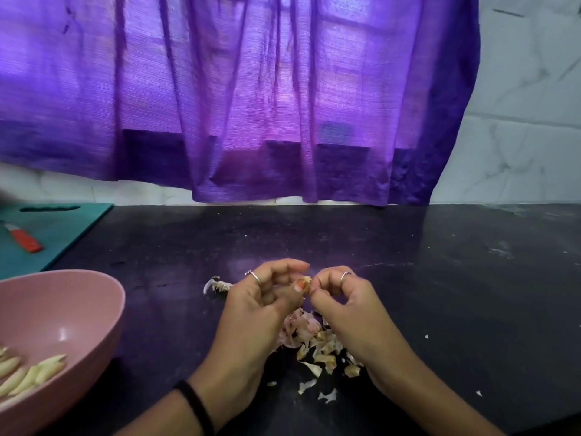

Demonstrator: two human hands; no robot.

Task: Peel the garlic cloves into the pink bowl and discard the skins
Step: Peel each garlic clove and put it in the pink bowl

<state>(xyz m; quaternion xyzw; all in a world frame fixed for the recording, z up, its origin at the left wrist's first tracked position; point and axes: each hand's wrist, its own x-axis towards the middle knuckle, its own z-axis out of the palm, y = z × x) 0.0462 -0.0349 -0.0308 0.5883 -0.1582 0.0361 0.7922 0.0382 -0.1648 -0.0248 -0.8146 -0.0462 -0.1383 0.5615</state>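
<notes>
Both wrists low in frame; left hand (267,297) and right hand (338,294) together pinch one small papery-skinned garlic clove (307,282) between curled fingertips, above the loose pile of dry skins (314,341). Round pink plastic bowl (78,313) holding peeled cloves sits to the left, nearer the left hand. Clove's long axis: can't tell.

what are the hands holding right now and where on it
Both hands pinch one garlic clove between them: the left hand grips it with thumb and curled fingers, the right hand pinches its right end. Most of it is hidden.
</notes>
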